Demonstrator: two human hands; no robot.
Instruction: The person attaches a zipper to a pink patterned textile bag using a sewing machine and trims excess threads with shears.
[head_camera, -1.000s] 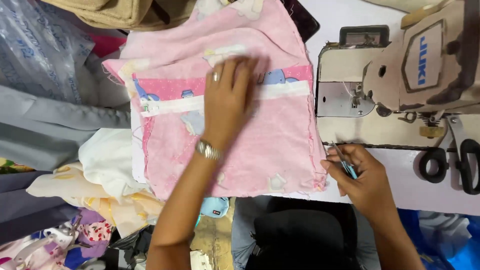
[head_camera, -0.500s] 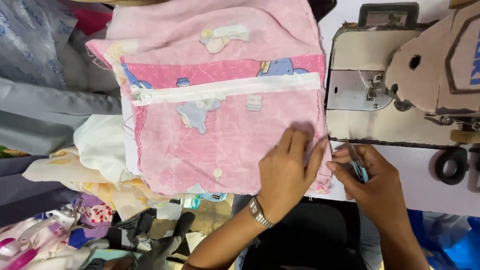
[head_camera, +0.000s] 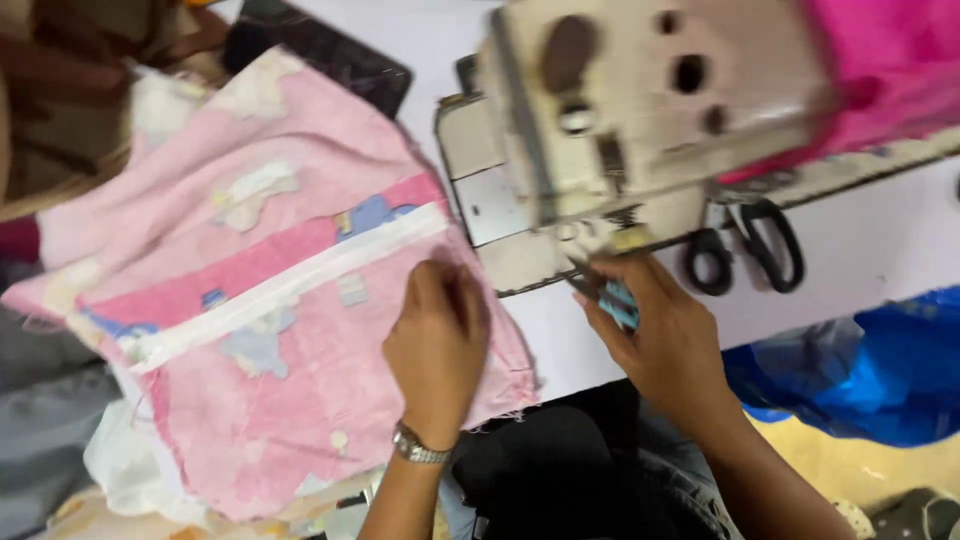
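Note:
A pink printed fabric piece (head_camera: 250, 330) with a white zipper strip (head_camera: 290, 285) lies across the white table. My left hand (head_camera: 437, 345), a watch on its wrist, presses flat on the fabric's right edge near the corner. My right hand (head_camera: 660, 335) holds a small blue thread snipper (head_camera: 615, 298) and sits just below the beige sewing machine (head_camera: 650, 110), close to its needle area. The two hands are apart, with bare table between them.
Black scissors (head_camera: 745, 250) lie on the table right of the machine. Bright pink cloth (head_camera: 890, 60) drapes over the machine's top right. A blue plastic bag (head_camera: 860, 370) sits below the table edge. More fabric is piled at left (head_camera: 60, 440). A dark object (head_camera: 320, 50) lies behind the fabric.
The camera has swung and tilted, so the machine now fills the top. My left hand stays on the fabric's right edge; my right hand with the snipper has lifted toward the needle area.

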